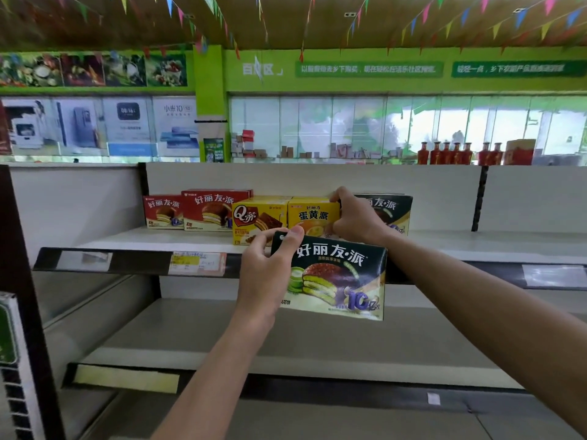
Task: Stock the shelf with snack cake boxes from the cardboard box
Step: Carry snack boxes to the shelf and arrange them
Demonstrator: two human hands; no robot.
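Up front, left hand point(265, 274) grips dark box point(340, 277) — right hand point(357, 217) clasps shelved one point(392, 211).

A dark green cake box point(336, 277) is held up in front of the top shelf point(133, 239). Red point(203, 211), yellow point(286, 217) and dark point(392, 211) boxes stand in a row there.

Green-tea box point(336, 277) in left hand point(265, 274) (upright)

- I have a single view, a wide-angle camera worn on the head, facing forward and slightly down at a store shelf point(203, 246).
- It sits close: both forearms reach in from the bottom edge.
- Above the shelf I see a far green wall point(349, 58) and ceiling bunting point(413, 23).
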